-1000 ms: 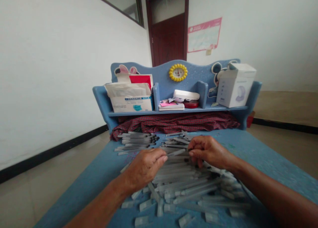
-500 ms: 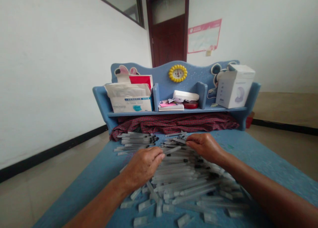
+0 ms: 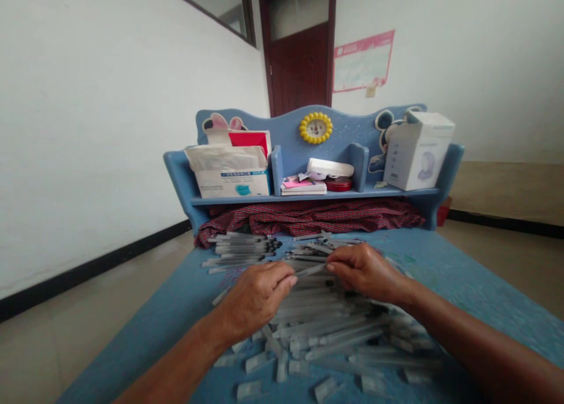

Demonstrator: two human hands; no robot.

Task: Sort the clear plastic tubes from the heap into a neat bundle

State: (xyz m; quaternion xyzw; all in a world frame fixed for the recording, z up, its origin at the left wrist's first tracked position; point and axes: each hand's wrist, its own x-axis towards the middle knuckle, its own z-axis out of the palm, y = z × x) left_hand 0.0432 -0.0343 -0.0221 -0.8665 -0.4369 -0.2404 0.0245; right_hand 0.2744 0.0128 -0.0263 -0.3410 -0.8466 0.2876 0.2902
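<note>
- Your right hand (image 3: 368, 272) has shifted toward you, to the right end of the translucent pen barrel (image 3: 311, 270).
- Your left hand (image 3: 262, 289) clamps its left end between thumb and fingers.
- Your right fingertips are together; what they grip is hidden.
- Loose barrels (image 3: 308, 307) lie beneath on the blue table (image 3: 176, 304).

The head camera looks forward and down from close over the blue table (image 3: 453, 275).
</note>
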